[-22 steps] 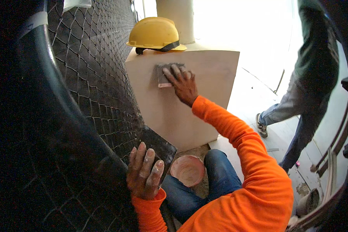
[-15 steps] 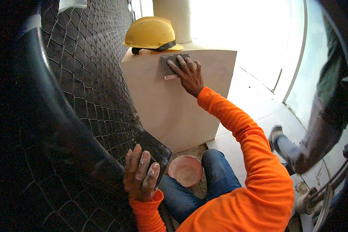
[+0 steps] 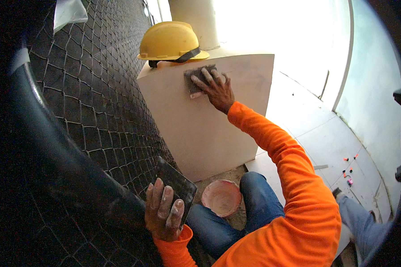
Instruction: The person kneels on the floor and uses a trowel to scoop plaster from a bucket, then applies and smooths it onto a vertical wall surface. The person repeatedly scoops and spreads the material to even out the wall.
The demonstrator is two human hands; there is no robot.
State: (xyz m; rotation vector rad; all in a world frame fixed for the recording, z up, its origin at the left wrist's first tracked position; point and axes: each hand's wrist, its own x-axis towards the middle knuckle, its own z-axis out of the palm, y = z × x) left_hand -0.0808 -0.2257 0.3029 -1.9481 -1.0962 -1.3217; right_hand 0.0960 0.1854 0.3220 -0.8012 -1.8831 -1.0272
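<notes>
Just below a yellow helmet [image 3: 169, 41], the right grip [image 3: 217, 91] clasps a dark pad [image 3: 191, 81]; the left grip [image 3: 163, 213] I cannot tell.

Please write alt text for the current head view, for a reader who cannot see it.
A person's right hand holds a dark flat pad against the front of a pale block, while the left hand is at a dark plate near a wire fence. A yellow hard hat rests on the block; a pinkish bowl sits in front of it.
</notes>
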